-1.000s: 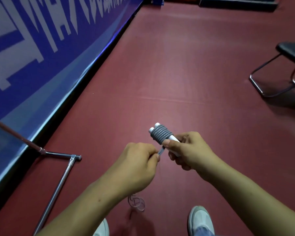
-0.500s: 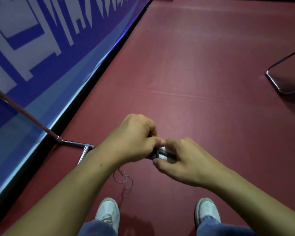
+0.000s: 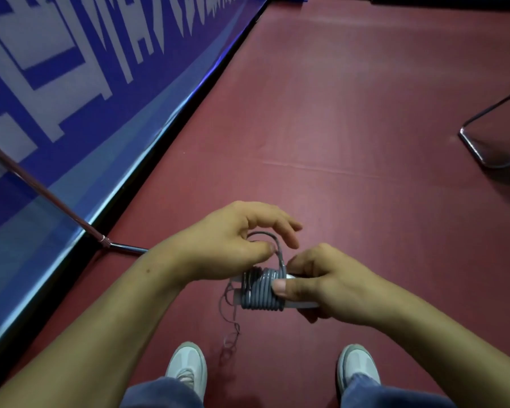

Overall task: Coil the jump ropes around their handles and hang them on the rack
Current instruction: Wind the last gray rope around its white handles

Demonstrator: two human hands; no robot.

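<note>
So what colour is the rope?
Grey rope, coiled on white handles; clearest in the head view.

chair [image 3: 472, 147] cut off right, handles [image 3: 301, 304] mostly hidden

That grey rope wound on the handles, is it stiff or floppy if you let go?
Probably springy: the grey rope arches in a free loop at the left hand. It may unwind if released, since the right hand presses a thumb on the coil. The white handles look round, so might roll.
</note>
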